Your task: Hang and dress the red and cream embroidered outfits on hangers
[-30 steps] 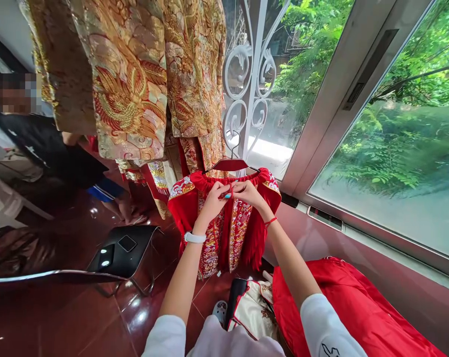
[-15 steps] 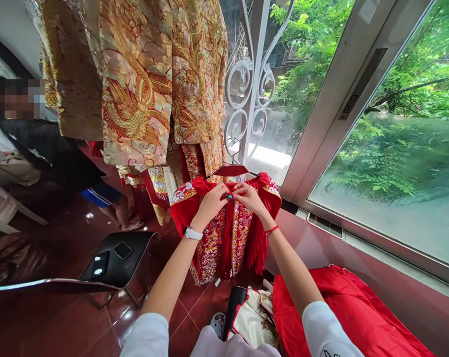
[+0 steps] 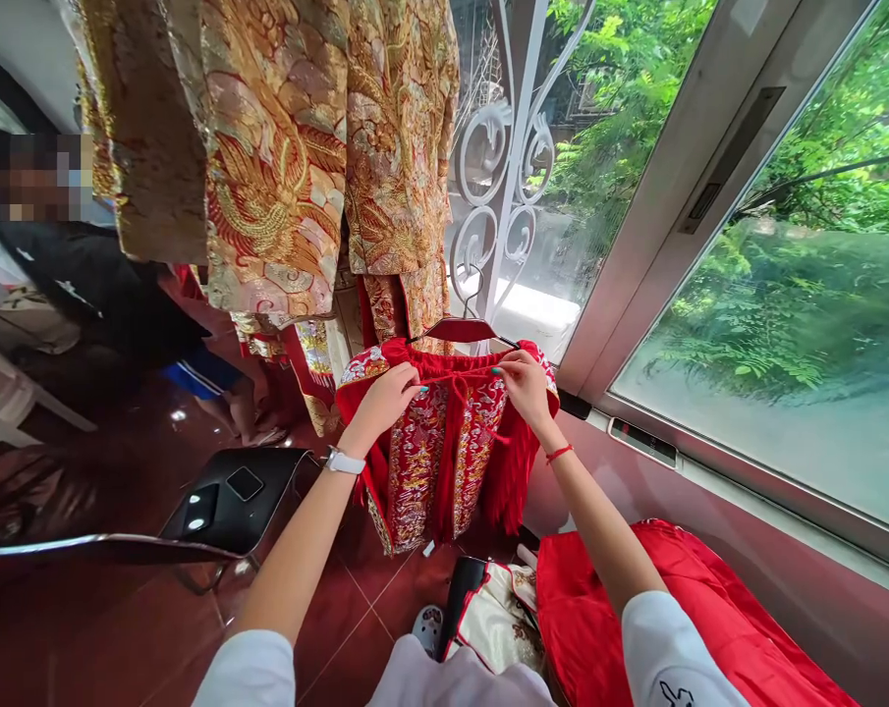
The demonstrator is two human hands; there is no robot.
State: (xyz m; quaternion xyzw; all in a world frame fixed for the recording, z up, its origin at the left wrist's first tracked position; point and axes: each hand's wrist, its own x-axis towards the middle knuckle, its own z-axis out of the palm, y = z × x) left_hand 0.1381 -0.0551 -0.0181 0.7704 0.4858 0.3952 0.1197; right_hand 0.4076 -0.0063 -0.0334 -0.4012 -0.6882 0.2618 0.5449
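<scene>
A red embroidered skirt (image 3: 418, 462) with a gathered waistband and red tassels hangs from a hanger (image 3: 463, 330) before me. Across the front of its waist runs a thin red drawstring, with a loop or knot (image 3: 459, 381) at the middle. My left hand (image 3: 390, 398) pinches the string on the left side of the knot. On the other side, my right hand (image 3: 522, 385) grips the string between thumb and fingers. The string looks taut between both hands, and a loose end dangles below the right one.
Gold embroidered garments (image 3: 274, 177) hang at upper left. A black chair (image 3: 267, 525) with two phones stands left, a person in dark clothes (image 3: 120, 295) behind it. Red cloth (image 3: 680, 609) lies at lower right. A phone (image 3: 642, 442) rests on the windowsill.
My hands were together at the middle of the waistband. They have moved apart, left and right, drawing the string out, and the knot between them now shows.
</scene>
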